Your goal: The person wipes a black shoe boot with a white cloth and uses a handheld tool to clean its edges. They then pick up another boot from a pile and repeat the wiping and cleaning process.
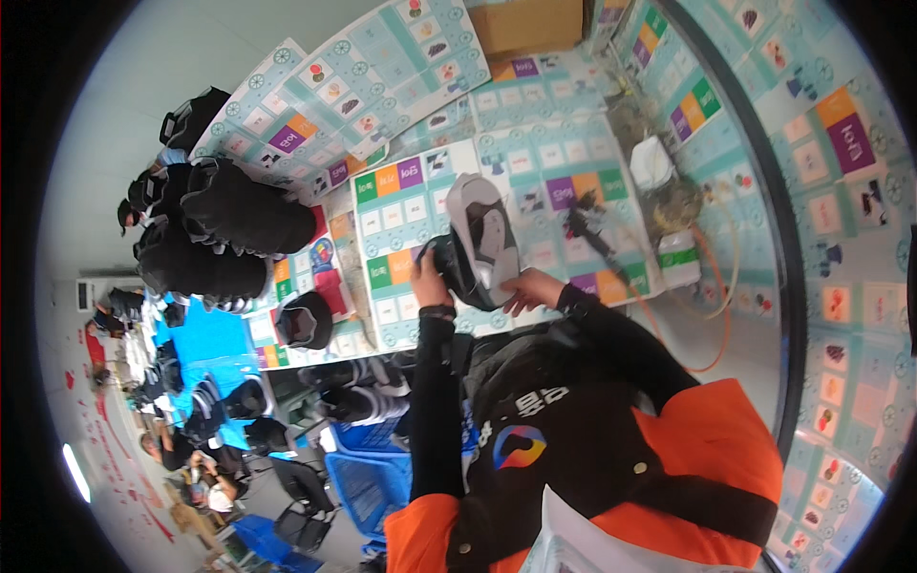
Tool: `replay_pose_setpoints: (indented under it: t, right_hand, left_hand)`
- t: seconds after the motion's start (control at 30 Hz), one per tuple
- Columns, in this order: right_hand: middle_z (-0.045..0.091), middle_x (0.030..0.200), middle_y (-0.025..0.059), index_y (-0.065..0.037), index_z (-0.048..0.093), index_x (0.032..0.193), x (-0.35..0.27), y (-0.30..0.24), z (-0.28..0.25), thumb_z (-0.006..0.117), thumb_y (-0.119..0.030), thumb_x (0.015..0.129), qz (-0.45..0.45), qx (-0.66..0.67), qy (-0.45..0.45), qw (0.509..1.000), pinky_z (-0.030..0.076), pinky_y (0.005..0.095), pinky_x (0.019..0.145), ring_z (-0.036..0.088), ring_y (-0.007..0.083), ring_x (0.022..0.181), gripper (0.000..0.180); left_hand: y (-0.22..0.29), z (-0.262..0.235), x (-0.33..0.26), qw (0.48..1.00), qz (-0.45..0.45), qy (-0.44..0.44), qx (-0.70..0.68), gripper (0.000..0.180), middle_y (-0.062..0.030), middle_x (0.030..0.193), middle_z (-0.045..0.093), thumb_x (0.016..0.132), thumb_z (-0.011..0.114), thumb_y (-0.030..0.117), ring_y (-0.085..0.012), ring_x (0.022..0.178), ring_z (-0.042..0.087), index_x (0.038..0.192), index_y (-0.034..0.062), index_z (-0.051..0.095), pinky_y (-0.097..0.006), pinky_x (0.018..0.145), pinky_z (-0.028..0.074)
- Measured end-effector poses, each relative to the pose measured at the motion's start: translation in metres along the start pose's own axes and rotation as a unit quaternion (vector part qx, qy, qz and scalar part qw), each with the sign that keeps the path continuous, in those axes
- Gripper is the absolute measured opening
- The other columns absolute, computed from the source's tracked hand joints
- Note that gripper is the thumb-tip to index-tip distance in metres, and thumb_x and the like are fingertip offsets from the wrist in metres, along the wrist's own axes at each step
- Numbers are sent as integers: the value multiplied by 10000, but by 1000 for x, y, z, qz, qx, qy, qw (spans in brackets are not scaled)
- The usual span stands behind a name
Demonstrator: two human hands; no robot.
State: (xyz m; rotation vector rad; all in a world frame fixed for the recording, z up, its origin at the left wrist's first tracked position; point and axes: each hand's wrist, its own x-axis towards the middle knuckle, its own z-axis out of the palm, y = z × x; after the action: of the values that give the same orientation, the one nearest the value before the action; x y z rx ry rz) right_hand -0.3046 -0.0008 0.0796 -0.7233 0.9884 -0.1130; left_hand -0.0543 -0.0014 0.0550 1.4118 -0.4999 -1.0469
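Note:
I hold a black and grey sneaker (pixel 480 239) with both hands above a table covered with a teal patterned mat (pixel 559 158). My left hand (pixel 429 279) grips the dark heel end on the left. My right hand (pixel 531 287) supports the shoe from below on the right. The grey sole side faces up toward the camera. Both my arms are in black sleeves, and an orange and black jacket (pixel 707 449) fills the lower part of the view.
A heap of black shoes (pixel 224 224) lies on the table's left, with a single black shoe (pixel 306 320) nearer. A black tool (pixel 590 232), white bags (pixel 652 162), an orange cable (pixel 726 296) and a cardboard box (pixel 527 24) lie beyond. Blue baskets (pixel 368 477) stand below; other people (pixel 205 473) work far left.

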Motion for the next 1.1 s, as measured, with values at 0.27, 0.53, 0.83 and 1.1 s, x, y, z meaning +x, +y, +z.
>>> replay_pose_setpoints:
  t: [0.27,0.53,0.83,1.1]
  right_hand:
    - [723,939,174,11,650,1154,46,63,-50,496,-476,1005,-95,-268,101,953,530,384,649,706,278,818,532]
    - [488,1285,161,18,499,1252,8,45,-124,670,-115,831,-73,-518,569,634,530,508,886,485,373,1205,474]
    - [530,1240,193,26,488,1234,11,10,-159,679,-132,828,-66,-513,558,649,554,490,848,572,439,1136,476]
    - [723,943,24,-93,633,1273,-40,-22,-71,599,-90,840,-156,-73,159,972,551,318,549,659,132,742,433]
  left_hand:
    - [-80,-18,88,978,-200,-18,61,376,-155,955,740,957,602,311,-267,837,733,1052,-34,718,-380,706,582]
    - [-68,-38,129,865,-55,-45,497,602,-291,963,727,873,667,468,-380,993,697,985,-121,711,-450,874,498]
    - [-63,-18,133,908,-36,-113,403,490,-169,1055,757,961,591,398,-252,953,722,1099,-52,726,-377,832,521]
    - [-86,-54,159,859,97,-143,481,340,-168,1014,759,849,661,146,-239,913,717,1134,-17,747,-333,842,541]
